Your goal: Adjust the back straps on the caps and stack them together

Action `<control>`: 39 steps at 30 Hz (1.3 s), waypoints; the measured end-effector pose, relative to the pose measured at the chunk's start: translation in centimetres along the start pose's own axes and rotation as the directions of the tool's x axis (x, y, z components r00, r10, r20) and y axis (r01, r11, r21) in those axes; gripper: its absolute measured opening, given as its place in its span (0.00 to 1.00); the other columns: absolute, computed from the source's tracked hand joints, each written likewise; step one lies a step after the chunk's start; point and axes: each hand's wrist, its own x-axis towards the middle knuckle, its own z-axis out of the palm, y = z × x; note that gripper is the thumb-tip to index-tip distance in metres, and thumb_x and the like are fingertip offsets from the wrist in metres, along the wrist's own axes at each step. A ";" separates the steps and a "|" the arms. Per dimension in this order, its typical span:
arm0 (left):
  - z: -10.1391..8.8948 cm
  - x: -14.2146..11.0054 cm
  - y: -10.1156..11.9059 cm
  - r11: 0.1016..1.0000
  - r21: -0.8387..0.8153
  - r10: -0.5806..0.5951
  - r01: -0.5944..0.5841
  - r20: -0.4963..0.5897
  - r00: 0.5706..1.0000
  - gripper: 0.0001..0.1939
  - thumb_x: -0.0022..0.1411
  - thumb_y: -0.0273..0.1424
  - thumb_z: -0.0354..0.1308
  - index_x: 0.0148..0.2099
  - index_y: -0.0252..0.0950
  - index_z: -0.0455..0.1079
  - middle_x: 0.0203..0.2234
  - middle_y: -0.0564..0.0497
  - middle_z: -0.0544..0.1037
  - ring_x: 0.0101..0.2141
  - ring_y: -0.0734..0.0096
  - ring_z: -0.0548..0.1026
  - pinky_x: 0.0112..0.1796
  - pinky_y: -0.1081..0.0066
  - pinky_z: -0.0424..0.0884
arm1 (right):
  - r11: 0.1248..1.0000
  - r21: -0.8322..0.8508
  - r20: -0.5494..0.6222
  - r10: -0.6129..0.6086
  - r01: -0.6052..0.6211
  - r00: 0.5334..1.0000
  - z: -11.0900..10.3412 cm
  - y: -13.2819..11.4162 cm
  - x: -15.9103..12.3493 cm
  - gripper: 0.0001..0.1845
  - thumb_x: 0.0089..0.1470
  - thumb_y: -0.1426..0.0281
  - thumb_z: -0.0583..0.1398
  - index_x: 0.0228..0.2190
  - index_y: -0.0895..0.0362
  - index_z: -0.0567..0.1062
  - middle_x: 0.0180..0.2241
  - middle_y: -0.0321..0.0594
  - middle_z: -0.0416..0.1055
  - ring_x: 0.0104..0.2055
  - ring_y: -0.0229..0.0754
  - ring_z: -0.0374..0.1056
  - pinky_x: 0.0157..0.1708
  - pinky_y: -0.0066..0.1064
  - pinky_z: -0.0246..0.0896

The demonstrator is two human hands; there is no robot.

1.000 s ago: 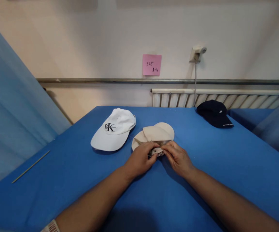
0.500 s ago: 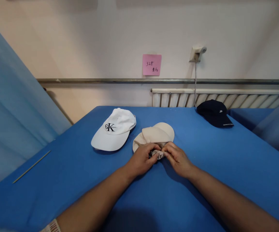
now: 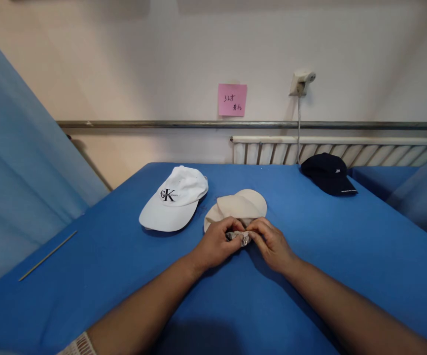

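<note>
Beige cap sits mid-table on the blue cover, near edge towards me, its body folded and slumped. From my remote feed, the work in hand looks like fingering a small gathered bit of fabric at that near edge; prob. the cap's back band or strap, but the fingers hide too much to be sure. Something shiny shows in it, maybe a buckle, can't confirm.

L hand is closed on the gathered bit, thumb nearest me, fingers curled over the far side. R hand pinches the same bit's other end btwn thumb and fingertips, so neither hand is wide. I'd judge any next move calls for a steady L grip w/ small, precise R fingertip work, as soft cloth could bunch or slip.

White cap lies just left of the beige one, brim towards me; navy cap is well apart, far right. Thin stick lies at the left edge. Bkgd: pink note on the wall, socket w/ cord, metal rail, radiator.
</note>
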 end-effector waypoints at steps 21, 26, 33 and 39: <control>1.4 0.9 -1.1 0.899 -0.415 -0.247 0.140 -0.215 0.945 0.12 0.46 0.33 0.67 0.27 0.33 0.67 0.18 0.56 0.70 0.21 0.79 0.67 0.24 0.77 0.63 | 0.997 -0.005 -0.057 -0.074 0.073 0.996 0.4 -1.2 -0.2 0.05 0.58 0.74 0.56 0.34 0.53 0.71 0.33 0.39 0.71 0.36 0.41 0.69 0.37 0.33 0.65; 1.9 0.7 -1.5 0.941 -0.318 -0.196 0.114 -0.239 0.951 0.11 0.48 0.33 0.66 0.29 0.32 0.70 0.21 0.54 0.73 0.23 0.77 0.68 0.26 0.76 0.64 | 0.989 -0.144 -0.066 -0.024 0.014 0.998 0.5 -1.2 -0.3 0.05 0.59 0.73 0.56 0.36 0.53 0.72 0.32 0.40 0.72 0.36 0.43 0.70 0.38 0.35 0.66; 2.0 0.7 -1.6 0.949 -0.293 -0.186 0.116 -0.224 0.957 0.11 0.49 0.34 0.67 0.30 0.32 0.71 0.23 0.52 0.75 0.25 0.75 0.70 0.28 0.74 0.66 | 0.980 -0.180 -0.064 0.072 -0.082 0.995 0.9 -1.0 -0.4 0.06 0.58 0.71 0.56 0.31 0.54 0.73 0.29 0.39 0.73 0.32 0.42 0.70 0.32 0.33 0.64; 1.9 0.8 -1.7 0.946 -0.293 -0.208 0.142 -0.210 0.955 0.11 0.48 0.33 0.67 0.29 0.32 0.70 0.22 0.52 0.74 0.24 0.75 0.70 0.27 0.74 0.66 | 0.969 0.035 -0.115 0.248 -0.246 0.962 1.7 -0.4 -0.7 0.07 0.56 0.68 0.58 0.28 0.55 0.73 0.27 0.38 0.73 0.29 0.41 0.70 0.30 0.31 0.65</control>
